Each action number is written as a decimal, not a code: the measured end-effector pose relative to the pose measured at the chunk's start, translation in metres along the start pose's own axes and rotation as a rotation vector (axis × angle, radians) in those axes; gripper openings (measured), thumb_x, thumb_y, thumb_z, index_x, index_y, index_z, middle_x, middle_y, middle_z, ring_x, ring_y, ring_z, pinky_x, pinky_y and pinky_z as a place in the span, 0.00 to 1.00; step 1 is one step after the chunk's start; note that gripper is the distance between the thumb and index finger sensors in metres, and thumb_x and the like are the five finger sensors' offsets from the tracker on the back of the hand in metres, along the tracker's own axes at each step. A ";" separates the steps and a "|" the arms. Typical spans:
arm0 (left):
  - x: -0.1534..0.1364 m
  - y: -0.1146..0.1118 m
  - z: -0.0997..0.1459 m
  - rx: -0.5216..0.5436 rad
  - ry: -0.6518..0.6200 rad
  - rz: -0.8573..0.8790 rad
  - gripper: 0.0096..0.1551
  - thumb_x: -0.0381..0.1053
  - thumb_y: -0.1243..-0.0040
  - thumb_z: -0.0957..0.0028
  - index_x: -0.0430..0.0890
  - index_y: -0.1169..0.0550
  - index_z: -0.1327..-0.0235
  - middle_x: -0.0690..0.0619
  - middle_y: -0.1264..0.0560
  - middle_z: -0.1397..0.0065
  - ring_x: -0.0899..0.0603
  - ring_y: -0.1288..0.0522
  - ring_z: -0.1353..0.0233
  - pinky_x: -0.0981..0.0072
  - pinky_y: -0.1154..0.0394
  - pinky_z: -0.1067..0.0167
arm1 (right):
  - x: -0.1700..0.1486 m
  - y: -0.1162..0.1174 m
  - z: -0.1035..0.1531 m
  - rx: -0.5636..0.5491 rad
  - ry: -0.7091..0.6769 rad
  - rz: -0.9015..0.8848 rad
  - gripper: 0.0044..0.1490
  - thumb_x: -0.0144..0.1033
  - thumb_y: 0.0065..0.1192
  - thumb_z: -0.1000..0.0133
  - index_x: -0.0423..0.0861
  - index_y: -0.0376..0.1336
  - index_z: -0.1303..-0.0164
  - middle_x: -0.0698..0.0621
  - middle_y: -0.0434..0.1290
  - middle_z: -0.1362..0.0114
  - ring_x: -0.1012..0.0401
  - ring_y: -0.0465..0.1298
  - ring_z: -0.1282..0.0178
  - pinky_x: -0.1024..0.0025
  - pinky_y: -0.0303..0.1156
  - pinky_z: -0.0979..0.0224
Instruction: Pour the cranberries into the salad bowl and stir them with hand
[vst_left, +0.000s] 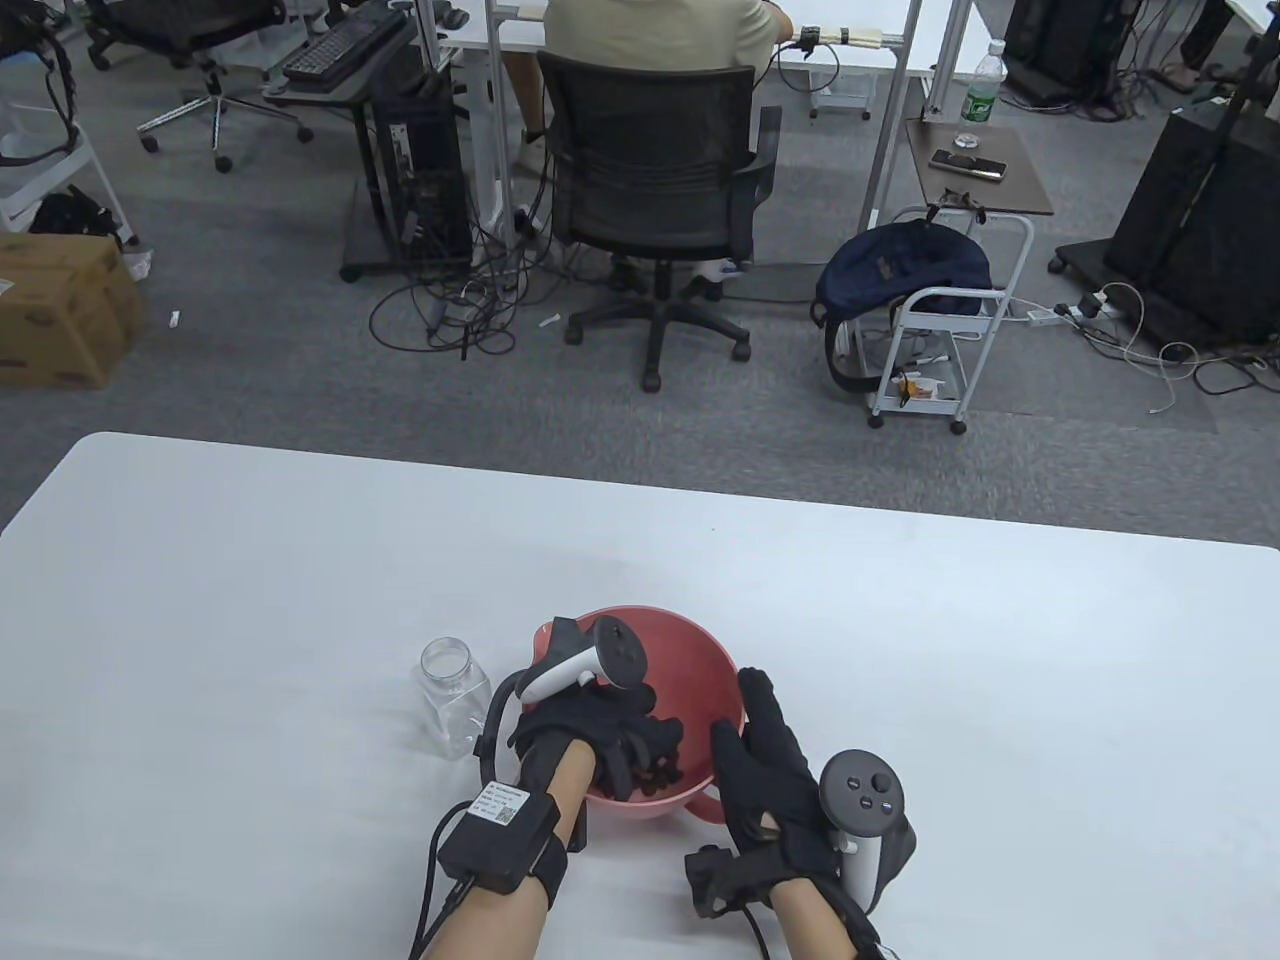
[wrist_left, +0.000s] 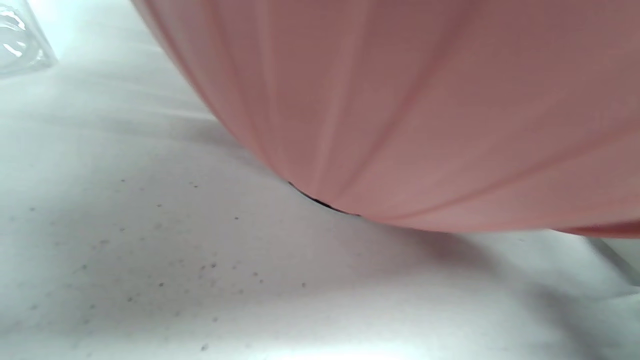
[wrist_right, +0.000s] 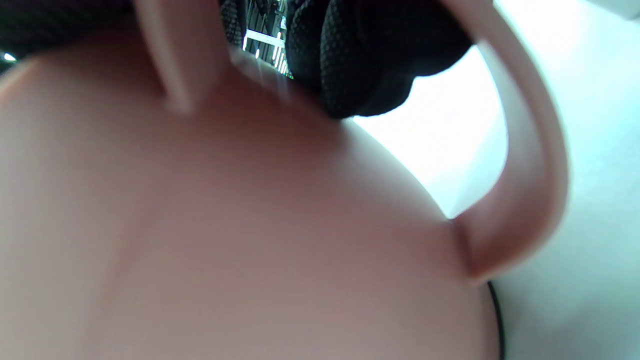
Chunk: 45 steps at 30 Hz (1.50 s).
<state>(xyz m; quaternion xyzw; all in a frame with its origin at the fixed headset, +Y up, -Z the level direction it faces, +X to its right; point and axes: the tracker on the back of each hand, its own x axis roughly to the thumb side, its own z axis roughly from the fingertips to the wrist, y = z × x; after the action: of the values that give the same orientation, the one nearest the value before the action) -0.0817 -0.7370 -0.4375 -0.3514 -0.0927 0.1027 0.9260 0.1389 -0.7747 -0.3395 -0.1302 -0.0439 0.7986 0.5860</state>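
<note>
- Step in hand, as I read it: the stir. The pour looks done, since the clear jar (vst_left: 455, 697) stands upright and looks empty on the worktop (vst_left: 300, 600), just beside the bowl's left side.
- Salad bowl (vst_left: 690, 640): pink plastic, near the worktop's near edge, roughly mid-width, base on the surface per the left wrist view.
- Left hand (vst_left: 600, 725): reaches down inside the bowl, fingers bent loosely downward among dark pieces at the bottom. No closed hold on anything that I can see.
- Cranberries (vst_left: 655, 782): dark bits at the bowl's near-inside wall, mostly hidden by the glove, so I can't tell how many or how spread they are.
- Right hand (vst_left: 770, 760): fingers fairly straight, lying against the bowl's right rim. Right wrist view shows a fingertip (wrist_right: 360, 75) on the outer wall beside the loop handle (wrist_right: 530, 165), so it braces rather than grips.
- Next move calls for: sweeping the left fingers round the bowl floor while the right hand holds the bowl from sliding or tipping. Keep the strokes low so nothing flicks over the rim.
- Risk: the jar is close by the left forearm, an easy knock.
</note>
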 end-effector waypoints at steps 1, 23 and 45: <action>0.000 0.000 0.001 0.001 0.003 -0.001 0.46 0.83 0.54 0.31 0.57 0.43 0.09 0.54 0.38 0.08 0.39 0.27 0.19 0.59 0.23 0.26 | 0.000 0.000 0.000 -0.002 0.000 0.001 0.41 0.71 0.65 0.48 0.72 0.55 0.25 0.49 0.72 0.33 0.57 0.78 0.48 0.72 0.78 0.48; 0.005 0.001 0.002 0.025 0.123 -0.092 0.43 0.83 0.51 0.33 0.52 0.22 0.24 0.49 0.18 0.30 0.53 0.11 0.45 0.82 0.14 0.52 | -0.001 0.000 0.001 -0.030 0.012 -0.010 0.41 0.73 0.64 0.49 0.72 0.55 0.25 0.49 0.73 0.34 0.58 0.78 0.49 0.73 0.78 0.49; 0.005 -0.003 -0.005 -0.049 0.028 -0.062 0.33 0.87 0.44 0.51 0.84 0.23 0.30 0.82 0.10 0.37 0.61 0.13 0.32 0.73 0.15 0.34 | -0.001 0.000 -0.001 -0.001 0.019 -0.021 0.42 0.73 0.64 0.49 0.72 0.55 0.25 0.49 0.72 0.33 0.58 0.78 0.49 0.73 0.78 0.49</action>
<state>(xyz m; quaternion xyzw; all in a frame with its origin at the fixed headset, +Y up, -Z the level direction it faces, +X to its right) -0.0757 -0.7411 -0.4385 -0.3725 -0.0932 0.0669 0.9209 0.1392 -0.7757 -0.3399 -0.1376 -0.0402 0.7911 0.5946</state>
